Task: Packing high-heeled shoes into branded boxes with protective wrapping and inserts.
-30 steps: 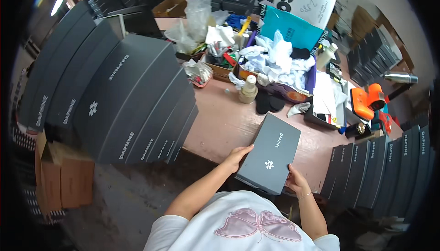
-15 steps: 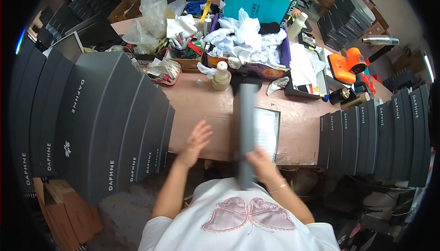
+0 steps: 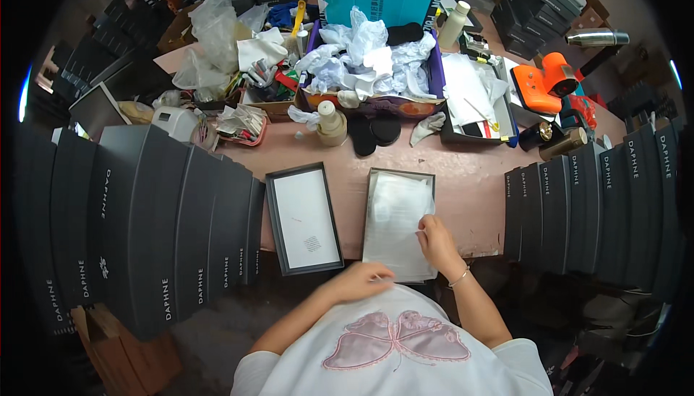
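A dark grey shoe box stands uncovered on the table in front of me, with thin white tissue paper covering what is inside. My right hand is closed in a pinch at the paper's right edge. Over the near edge of the box hovers my left hand, fingers bent and slightly blurred; whether they touch the paper cannot be made out. To the left, the box lid lies with its white inside facing up.
Stacks of dark shoe boxes rise at the left and right. Behind the work spot stand a cream bottle, black pads and a purple carton heaped with crumpled paper. An orange tape dispenser sits at the back right.
The lid, held upright in my right hand before, now lies upturned on the table at the left. My right hand has moved to the paper, and my left hand has come to the box's near edge.
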Demonstrator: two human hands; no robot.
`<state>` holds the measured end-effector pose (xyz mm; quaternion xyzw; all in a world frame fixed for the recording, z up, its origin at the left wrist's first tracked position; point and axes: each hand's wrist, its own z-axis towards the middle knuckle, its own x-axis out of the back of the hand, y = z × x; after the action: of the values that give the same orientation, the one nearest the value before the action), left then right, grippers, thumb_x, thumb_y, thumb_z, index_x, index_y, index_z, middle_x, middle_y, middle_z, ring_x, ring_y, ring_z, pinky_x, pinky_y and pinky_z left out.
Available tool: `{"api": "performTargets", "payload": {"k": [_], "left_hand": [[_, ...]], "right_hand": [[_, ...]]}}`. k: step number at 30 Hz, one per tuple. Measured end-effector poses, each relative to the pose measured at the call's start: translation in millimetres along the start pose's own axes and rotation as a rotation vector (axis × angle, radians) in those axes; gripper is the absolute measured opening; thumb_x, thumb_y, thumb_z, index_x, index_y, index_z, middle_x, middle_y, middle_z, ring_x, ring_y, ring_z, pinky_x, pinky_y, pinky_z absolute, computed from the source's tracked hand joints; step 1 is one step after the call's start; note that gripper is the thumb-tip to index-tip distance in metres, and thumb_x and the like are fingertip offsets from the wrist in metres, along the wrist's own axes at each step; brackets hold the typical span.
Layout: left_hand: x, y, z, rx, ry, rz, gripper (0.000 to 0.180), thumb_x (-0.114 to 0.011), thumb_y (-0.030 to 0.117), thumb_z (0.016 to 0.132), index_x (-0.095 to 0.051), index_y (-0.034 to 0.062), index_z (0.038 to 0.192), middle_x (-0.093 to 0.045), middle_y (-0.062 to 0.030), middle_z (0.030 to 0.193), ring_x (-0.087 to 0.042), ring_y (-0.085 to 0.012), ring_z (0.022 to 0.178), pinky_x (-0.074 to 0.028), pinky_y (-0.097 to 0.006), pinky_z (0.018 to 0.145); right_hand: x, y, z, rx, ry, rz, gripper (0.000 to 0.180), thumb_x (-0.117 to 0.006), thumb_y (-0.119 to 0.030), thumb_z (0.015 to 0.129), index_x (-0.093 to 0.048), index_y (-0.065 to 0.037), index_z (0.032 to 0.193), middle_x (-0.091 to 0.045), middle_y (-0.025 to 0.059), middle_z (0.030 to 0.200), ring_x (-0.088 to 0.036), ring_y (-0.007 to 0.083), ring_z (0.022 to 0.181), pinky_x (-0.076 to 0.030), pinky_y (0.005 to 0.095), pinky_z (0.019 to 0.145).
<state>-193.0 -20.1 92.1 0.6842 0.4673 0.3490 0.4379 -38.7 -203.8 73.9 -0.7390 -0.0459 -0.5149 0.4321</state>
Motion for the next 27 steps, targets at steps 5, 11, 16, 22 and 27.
{"api": "performTargets", "payload": {"k": [5, 11, 16, 22, 27], "left_hand": [[-96, -28, 96, -0.452, -0.112, 0.109, 0.041, -0.062, 0.023, 0.088, -0.056, -0.0005, 0.121, -0.054, -0.0189, 0.124, -0.051, -0.0309, 0.116, -0.039, -0.038, 0.101], [-30, -69, 60, -0.185, 0.658, -0.109, 0.035, -0.062, 0.014, 0.087, -0.056, -0.0002, 0.118, -0.050, -0.0186, 0.127, -0.047, -0.0335, 0.121, -0.036, -0.039, 0.104], [20, -110, 8, 0.096, 0.925, -0.036, 0.037, -0.064, 0.007, 0.084, -0.055, 0.0005, 0.120, -0.051, -0.0179, 0.127, -0.052, -0.0272, 0.117, -0.044, -0.035, 0.097], [41, -22, 71, -0.350, 0.588, 0.871, 0.049, -0.065, 0.008, 0.076, -0.055, 0.0048, 0.124, -0.049, -0.0196, 0.129, -0.051, -0.0326, 0.116, -0.037, -0.042, 0.103], [60, -61, 113, -0.299, 0.311, 0.949, 0.052, -0.068, 0.016, 0.076, -0.054, 0.0055, 0.125, -0.048, -0.0200, 0.130, -0.051, -0.0360, 0.110, -0.039, -0.044, 0.097]], "right_hand": [[-27, -153, 31, 0.383, -0.321, 0.526, 0.030, -0.061, -0.011, 0.085, -0.049, -0.005, 0.112, -0.056, 0.0230, 0.111, -0.061, 0.0403, 0.090, -0.050, 0.0437, 0.076], [16, -105, 13, 0.056, -0.282, 0.343, 0.042, -0.066, -0.017, 0.084, -0.054, -0.005, 0.121, -0.053, 0.0194, 0.125, -0.062, 0.0323, 0.101, -0.051, 0.0393, 0.085], [-29, -16, 25, 0.021, -0.060, 0.114, 0.069, -0.071, -0.010, 0.076, -0.039, -0.007, 0.137, -0.053, 0.0206, 0.124, -0.059, 0.0362, 0.102, -0.049, 0.0419, 0.087], [-82, 4, 32, -0.080, 0.069, 0.096, 0.070, -0.065, -0.003, 0.073, -0.037, -0.008, 0.137, -0.055, 0.0209, 0.119, -0.059, 0.0395, 0.100, -0.050, 0.0444, 0.082], [-79, 30, 39, -0.072, 0.118, 0.149, 0.044, -0.058, -0.002, 0.077, -0.055, -0.003, 0.121, -0.062, 0.0221, 0.105, -0.062, 0.0381, 0.094, -0.050, 0.0433, 0.080]]}}
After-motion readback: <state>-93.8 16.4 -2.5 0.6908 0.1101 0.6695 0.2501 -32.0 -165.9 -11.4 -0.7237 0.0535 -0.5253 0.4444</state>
